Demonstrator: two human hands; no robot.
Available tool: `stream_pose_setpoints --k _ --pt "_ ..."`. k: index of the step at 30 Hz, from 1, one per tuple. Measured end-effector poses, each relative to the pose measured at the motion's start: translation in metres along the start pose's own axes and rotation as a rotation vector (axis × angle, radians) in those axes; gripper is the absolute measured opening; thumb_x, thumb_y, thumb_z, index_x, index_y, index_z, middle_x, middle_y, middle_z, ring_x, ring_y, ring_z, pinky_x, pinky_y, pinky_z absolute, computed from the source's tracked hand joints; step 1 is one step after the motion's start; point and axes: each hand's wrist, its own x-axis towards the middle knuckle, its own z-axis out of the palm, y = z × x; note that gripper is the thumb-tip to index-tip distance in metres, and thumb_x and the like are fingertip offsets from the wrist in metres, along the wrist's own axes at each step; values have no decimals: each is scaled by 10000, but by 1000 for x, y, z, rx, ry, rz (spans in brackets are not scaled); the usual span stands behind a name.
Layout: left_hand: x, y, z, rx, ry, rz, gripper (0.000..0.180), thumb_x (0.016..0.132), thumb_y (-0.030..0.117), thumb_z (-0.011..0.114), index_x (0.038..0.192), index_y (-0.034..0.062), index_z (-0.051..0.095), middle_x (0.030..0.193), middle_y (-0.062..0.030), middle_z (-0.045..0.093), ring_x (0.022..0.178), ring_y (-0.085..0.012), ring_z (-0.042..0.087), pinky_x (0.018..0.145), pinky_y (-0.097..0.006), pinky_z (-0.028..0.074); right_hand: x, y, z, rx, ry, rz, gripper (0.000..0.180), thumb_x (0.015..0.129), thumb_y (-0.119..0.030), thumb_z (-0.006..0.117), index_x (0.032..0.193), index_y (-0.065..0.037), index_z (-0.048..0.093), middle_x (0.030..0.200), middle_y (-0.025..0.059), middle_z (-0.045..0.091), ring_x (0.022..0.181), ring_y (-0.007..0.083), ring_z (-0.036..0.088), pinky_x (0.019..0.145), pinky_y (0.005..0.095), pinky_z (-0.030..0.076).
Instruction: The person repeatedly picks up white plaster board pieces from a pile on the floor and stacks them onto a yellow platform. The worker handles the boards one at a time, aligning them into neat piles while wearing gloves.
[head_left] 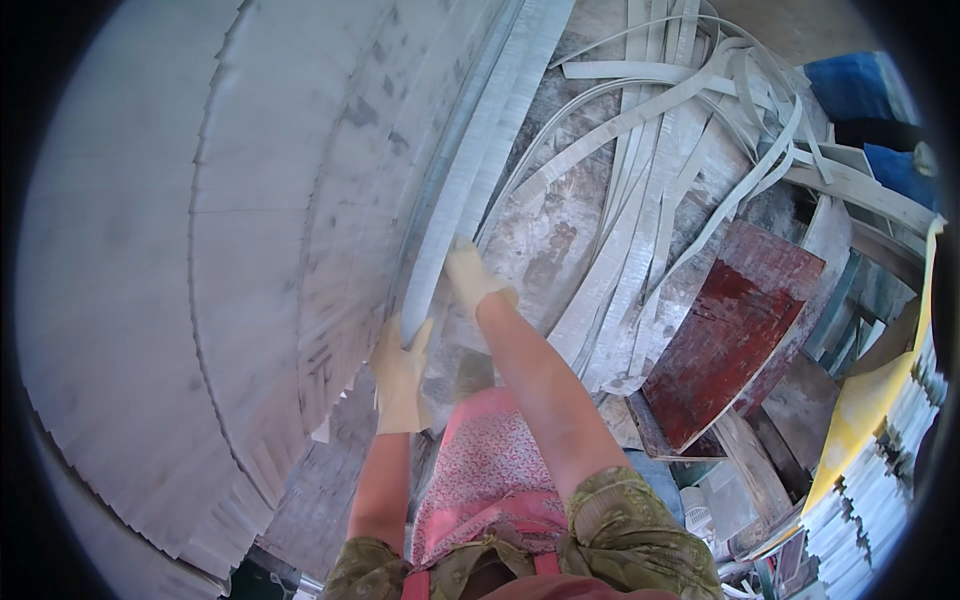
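Observation:
A long, flat, pale grey strip (465, 165) runs from the top of the view toward me, along the edge of a large stack of thin sheets (260, 210). My left hand (400, 380), in a cream glove, holds the near end of this strip, its thumb on the right side and its fingers on the left. Farther along, my right hand (475, 275), gloved alike, closes on the strip's right edge. Its fingertips are partly hidden by the hand itself.
Loose, curling pale strips (640, 200) lie tangled on a stained surface (545, 240) to the right. Beyond them are a reddish-brown board (735, 330) and scrap wood (755, 465). A yellow-edged stack (865, 430) stands at far right, below blue material (860, 90).

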Motion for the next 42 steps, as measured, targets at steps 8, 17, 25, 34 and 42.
stream_pose_setpoints --k 8,17,25,34,42 --pt "-8 -6 1 28 0 -33 476 870 373 752 1199 42 659 1002 -174 709 892 -307 682 798 -398 511 28 -1 -2 94 12 -38 318 1041 -276 510 1164 4 595 1022 120 636 946 201 608 832 355 500" --pt "-7 10 14 16 -33 -8 464 887 379 733 1217 62 658 1048 -197 724 961 -353 699 826 -422 522 -26 -54 -27 764 111 -73 427 1066 -300 494 1310 43 568 1160 167 666 1086 241 646 926 395 523" --pt "10 21 37 152 -55 77 525 878 456 725 1202 48 655 1132 -212 688 1049 -418 650 882 -476 508 5 -63 -45 648 83 -190 225 1037 -225 572 1076 -10 625 923 118 710 772 187 684 733 341 582" --pt "24 14 41 115 -42 203 572 963 440 619 1319 -6 588 1321 -250 612 1249 -422 557 1022 -460 463 15 -54 -49 705 130 -190 194 1035 -185 565 1079 -7 627 908 129 705 743 199 681 698 354 591" --pt "87 31 60 277 21 177 598 967 308 601 1421 -51 449 1372 -274 547 1230 -404 579 993 -477 502 15 -26 -58 645 90 -147 252 1036 -215 570 1116 19 620 938 134 706 764 217 695 741 362 603"
